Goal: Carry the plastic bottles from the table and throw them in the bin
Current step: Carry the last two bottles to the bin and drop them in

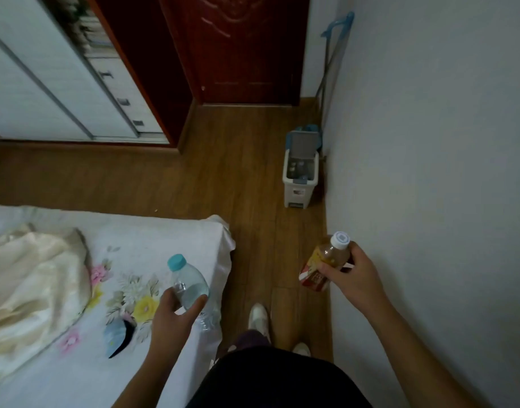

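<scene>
Bed at lower left, bin right of centre, lid up. Left hand wraps the clear bottle over the bed's corner; right hand clamps the amber bottle at lower right. This looks like the carrying leg: next, step forward and drop both in.

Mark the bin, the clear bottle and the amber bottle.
bin (297, 194): head view, front wall below the rim.
clear bottle (191, 285): head view, clear body below the blue cap.
amber bottle (331, 255): head view, amber shoulder under the white cap.
</scene>
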`<state>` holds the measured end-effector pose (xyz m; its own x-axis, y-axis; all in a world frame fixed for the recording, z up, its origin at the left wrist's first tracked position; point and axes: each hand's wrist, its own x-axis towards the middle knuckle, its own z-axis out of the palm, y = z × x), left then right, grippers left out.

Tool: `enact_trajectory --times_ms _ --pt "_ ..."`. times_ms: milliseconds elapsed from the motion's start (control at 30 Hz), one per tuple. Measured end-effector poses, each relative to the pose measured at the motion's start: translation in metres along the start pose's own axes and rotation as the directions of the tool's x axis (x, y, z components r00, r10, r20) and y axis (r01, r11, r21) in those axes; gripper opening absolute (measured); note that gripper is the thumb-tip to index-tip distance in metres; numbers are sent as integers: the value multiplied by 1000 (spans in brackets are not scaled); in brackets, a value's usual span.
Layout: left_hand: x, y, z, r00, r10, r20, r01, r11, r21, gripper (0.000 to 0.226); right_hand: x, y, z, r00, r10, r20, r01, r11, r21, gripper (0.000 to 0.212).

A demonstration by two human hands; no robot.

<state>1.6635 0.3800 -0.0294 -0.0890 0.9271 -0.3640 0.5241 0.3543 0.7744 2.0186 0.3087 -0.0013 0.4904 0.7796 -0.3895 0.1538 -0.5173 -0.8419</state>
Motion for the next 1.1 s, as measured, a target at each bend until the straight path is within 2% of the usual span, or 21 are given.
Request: enact_trajectory --times_ms 133,267,433,600,767,900,1033,1100 --pt "57 12 0 997 -62 -54 60 998 -31 40 77 -34 18 999 -16 31 17 999 -48 71" --pt "130 42 9 997 -69 -37 69 998 -10 42 144 -59 29 999 21 31 -19 999 -50 75" --pt "224 110 31 996 -12 85 7 999 51 54 200 -79 29 996 89 -1 -89 996 -15 72" --pt "299 193 64 970 83 229 -96 994 47 49 237 -89 19 984 150 -93 -148 989 32 76" --pt "370 257 109 929 140 343 -155 988 19 52 285 -92 6 967 189 -170 -181 981 64 70" --pt "413 298 142 926 160 341 -177 984 21 52 343 -103 -4 966 193 -173 -186 981 57 61" --pt "445 333 166 939 152 310 -167 986 23 52 410 -119 -13 975 179 -129 -176 984 37 65" --pt "458 346 178 940 164 301 -175 985 10 50 444 -129 -17 981 166 -102 -164 986 28 59"
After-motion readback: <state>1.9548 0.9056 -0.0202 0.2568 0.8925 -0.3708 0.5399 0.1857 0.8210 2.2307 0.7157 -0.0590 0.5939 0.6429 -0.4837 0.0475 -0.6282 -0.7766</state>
